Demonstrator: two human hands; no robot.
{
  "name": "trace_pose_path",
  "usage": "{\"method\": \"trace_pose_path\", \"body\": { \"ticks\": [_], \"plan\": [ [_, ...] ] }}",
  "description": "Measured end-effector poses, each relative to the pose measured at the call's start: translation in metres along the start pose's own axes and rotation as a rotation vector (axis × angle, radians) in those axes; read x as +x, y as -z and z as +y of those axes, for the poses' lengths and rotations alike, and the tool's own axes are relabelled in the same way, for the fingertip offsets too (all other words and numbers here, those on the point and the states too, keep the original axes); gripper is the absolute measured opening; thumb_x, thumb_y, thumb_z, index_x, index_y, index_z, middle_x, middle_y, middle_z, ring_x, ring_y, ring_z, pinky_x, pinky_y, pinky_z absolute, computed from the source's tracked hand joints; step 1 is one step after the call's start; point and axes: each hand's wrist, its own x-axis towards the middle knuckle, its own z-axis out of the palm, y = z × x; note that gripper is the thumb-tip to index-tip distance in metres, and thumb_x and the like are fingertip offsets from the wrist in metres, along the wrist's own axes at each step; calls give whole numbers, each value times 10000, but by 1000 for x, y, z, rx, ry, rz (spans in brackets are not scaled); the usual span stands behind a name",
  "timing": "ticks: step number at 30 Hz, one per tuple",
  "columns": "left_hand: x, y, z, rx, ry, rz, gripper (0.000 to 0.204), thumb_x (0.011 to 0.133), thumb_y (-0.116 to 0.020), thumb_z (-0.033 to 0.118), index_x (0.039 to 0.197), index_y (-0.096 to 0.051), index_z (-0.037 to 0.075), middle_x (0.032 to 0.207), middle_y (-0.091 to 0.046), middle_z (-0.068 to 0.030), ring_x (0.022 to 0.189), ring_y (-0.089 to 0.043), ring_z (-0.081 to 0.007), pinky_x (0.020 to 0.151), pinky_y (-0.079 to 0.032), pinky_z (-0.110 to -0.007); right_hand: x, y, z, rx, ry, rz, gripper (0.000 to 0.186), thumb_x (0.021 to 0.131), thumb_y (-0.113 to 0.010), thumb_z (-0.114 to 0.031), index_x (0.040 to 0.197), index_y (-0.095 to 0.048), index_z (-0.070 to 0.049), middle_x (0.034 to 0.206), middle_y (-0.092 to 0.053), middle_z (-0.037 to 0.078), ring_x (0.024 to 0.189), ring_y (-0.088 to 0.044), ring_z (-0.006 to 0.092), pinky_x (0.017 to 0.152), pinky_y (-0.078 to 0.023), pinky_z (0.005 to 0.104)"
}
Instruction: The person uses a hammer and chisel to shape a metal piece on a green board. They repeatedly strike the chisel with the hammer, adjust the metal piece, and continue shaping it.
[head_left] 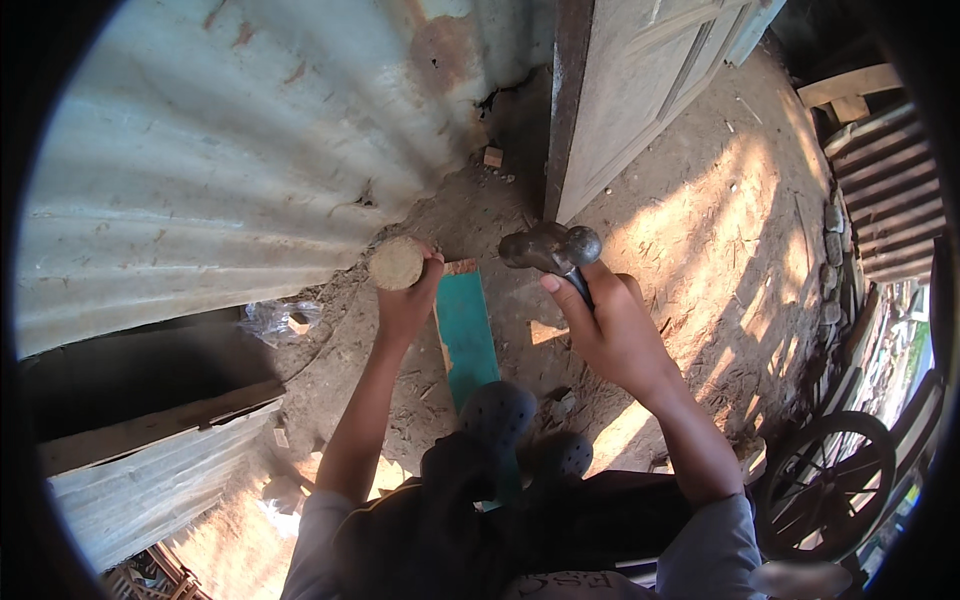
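Observation:
My left hand [412,304] is closed around a round-ended piece of wood [396,263]. Its pale, flat end faces up, and the rest is hidden below. In my right hand [618,335] is a ball-peen hammer [548,246], gripped close under its dark metal head and raised over the dirt ground. A green painted board [467,335] with a bare wood end lies below and between my hands. One grey clog [498,412] rests over the board, and the other clog [566,455] is to its right.
Corrugated metal sheeting [230,150] rises on the left, with a dark opening beneath. A panelled wooden door [640,90] stands ahead. A spoked wheel [830,485] is at lower right. Small wood scraps and a clear plastic bag [280,322] lie on the dirt ground [700,280].

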Motion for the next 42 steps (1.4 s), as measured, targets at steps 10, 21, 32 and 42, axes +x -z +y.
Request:
{"method": "trace_pose_path", "body": {
  "ticks": [10,21,32,42],
  "plan": [
    [-22,-22,14,173,-174,-522,233,668,-728,-3,744,-511,38,874,-582,-97,848,-589,-227,785,-468,-332,-7,-1,22,72,-77,158,263,940,-596,-224,1074,-576,2,652,-592,126,566,-600,234,562,-463,353],
    [-50,-70,-3,419,-211,-725,286,623,-737,131,800,-528,51,834,-549,-98,806,-556,-305,674,-443,-392,-36,-19,87,201,-245,323,273,959,-524,-186,1112,-574,36,653,-516,76,602,-493,126,550,-396,307],
    [-61,-97,-27,528,-236,-974,261,592,-726,159,790,-606,39,770,-605,-111,772,-617,-319,657,-477,-420,-90,-39,150,432,-362,430,251,1013,-462,-288,853,-478,-96,543,-364,-80,423,-325,2,379,-249,190],
    [-65,-111,-38,464,-290,-959,248,568,-697,211,711,-573,51,695,-599,-102,711,-624,-326,622,-489,-430,-108,-40,158,483,-505,492,243,1006,-442,-244,1000,-528,-16,566,-391,-48,477,-356,33,431,-273,227]
  ]
}}
